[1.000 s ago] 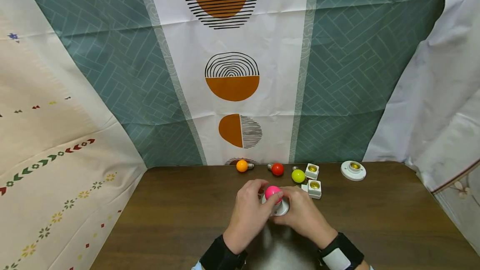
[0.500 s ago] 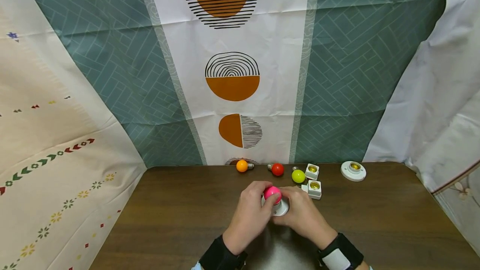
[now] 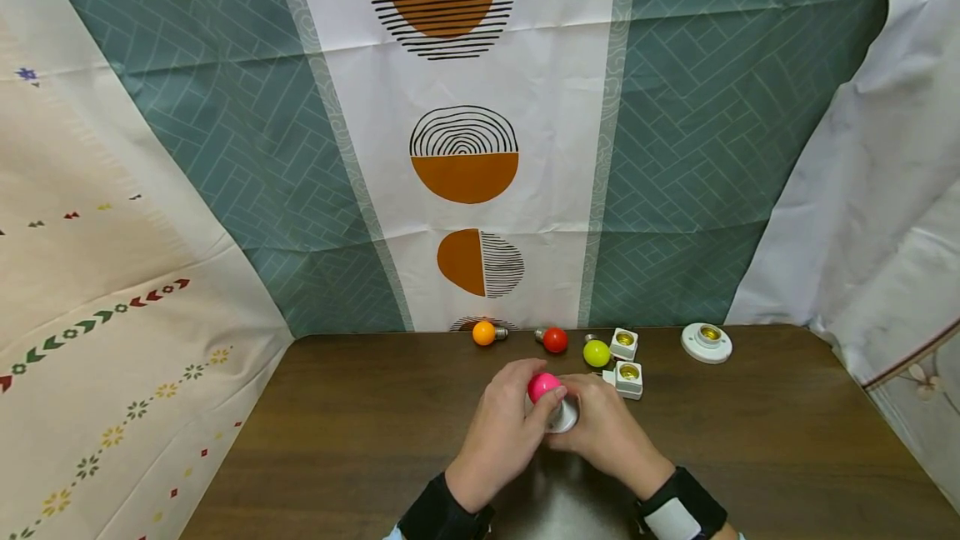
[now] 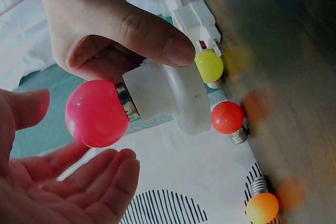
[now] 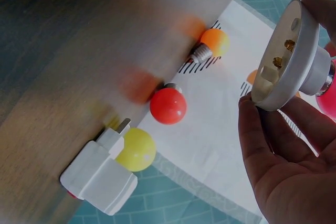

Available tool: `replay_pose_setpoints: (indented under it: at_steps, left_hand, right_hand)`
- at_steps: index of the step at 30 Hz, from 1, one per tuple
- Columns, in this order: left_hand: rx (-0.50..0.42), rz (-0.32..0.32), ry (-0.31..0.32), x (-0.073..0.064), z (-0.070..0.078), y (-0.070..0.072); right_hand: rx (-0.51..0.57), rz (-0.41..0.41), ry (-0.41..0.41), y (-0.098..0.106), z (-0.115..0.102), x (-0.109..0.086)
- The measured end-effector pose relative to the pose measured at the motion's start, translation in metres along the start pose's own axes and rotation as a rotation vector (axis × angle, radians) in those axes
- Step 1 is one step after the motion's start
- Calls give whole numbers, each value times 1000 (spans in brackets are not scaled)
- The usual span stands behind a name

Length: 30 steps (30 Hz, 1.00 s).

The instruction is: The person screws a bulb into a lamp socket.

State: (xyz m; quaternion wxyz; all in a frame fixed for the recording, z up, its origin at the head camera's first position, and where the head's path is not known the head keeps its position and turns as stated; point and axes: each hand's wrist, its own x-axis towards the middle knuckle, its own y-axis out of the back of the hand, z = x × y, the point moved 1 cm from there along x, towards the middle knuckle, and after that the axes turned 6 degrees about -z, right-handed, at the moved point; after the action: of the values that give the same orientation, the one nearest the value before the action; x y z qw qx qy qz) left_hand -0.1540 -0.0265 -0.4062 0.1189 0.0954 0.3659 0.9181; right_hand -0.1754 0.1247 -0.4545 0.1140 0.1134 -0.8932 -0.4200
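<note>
My right hand (image 3: pixel 596 417) holds a round white lamp holder (image 4: pixel 181 95) by its rim, with thumb and fingers on opposite edges. In the right wrist view, the open underside of the lamp holder (image 5: pixel 283 56) shows brass contacts. A pink light bulb (image 4: pixel 97 114) sits in the holder's neck, with part of its metal cap showing. My left hand (image 3: pixel 498 419) is around the bulb, its fingers relaxed. In the left wrist view, the left thumb (image 4: pixel 31 107) stands apart from the pink glass, and the fingers lie just below it; contact there is hard to tell.
Along the table's far edge lie an orange bulb (image 3: pixel 484 332), a red bulb (image 3: pixel 555 339) and a yellow-green bulb (image 3: pixel 596 352). Two square white plug-in sockets (image 3: pixel 624 343) are beside the yellow-green one. Another round lamp holder (image 3: pixel 707 343) stands farther right. A patterned cloth (image 3: pixel 555 190) hangs behind.
The left fingers have shifted slightly around the pink bulb, and the bulb and lamp holder have tilted a little. The right hand keeps its hold; the things on the table stay put.
</note>
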Motion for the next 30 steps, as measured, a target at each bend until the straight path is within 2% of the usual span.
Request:
replay_pose_setpoints:
  at_steps: [5, 10, 19, 23, 30]
  left_hand:
    - [19, 84, 64, 0, -2, -1]
    - [3, 121, 66, 0, -6, -2]
    - [7, 118, 24, 0, -6, -3]
    - [22, 113, -11, 1, -6, -4]
    - [19, 59, -50, 2, -5, -4]
  right_hand:
    - [-3, 6, 18, 0, 0, 0]
    - [-1, 5, 34, 0, -1, 0]
    - [13, -11, 15, -1, 0, 0]
    - [4, 7, 23, -1, 0, 0]
    - [-11, 53, 53, -1, 0, -1]
